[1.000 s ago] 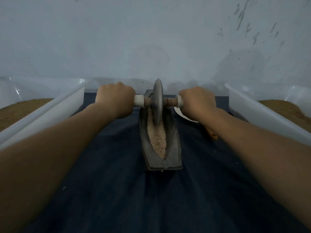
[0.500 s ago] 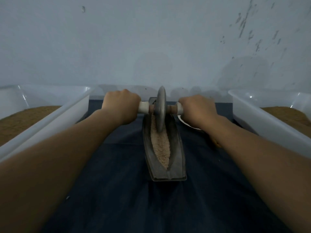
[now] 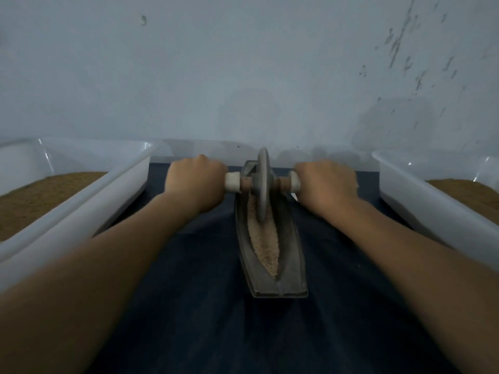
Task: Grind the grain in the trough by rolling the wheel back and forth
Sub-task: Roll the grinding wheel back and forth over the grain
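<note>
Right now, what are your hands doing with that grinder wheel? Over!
Left hand and right hand both grip the handles. Wheel upright at the trough's far end, on the grain. Nothing blocks the trough.

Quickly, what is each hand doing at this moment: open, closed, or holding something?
Left hand: closed, gripping the left end of the handle of the wheel.
Right hand: closed, gripping the right end of the same handle.

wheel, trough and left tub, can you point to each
wheel point(image 3: 262, 206), head view, lower part of the disc
trough point(image 3: 290, 265), head view, bare inner right wall
left tub point(image 3: 89, 211), head view, white outer side wall
</note>
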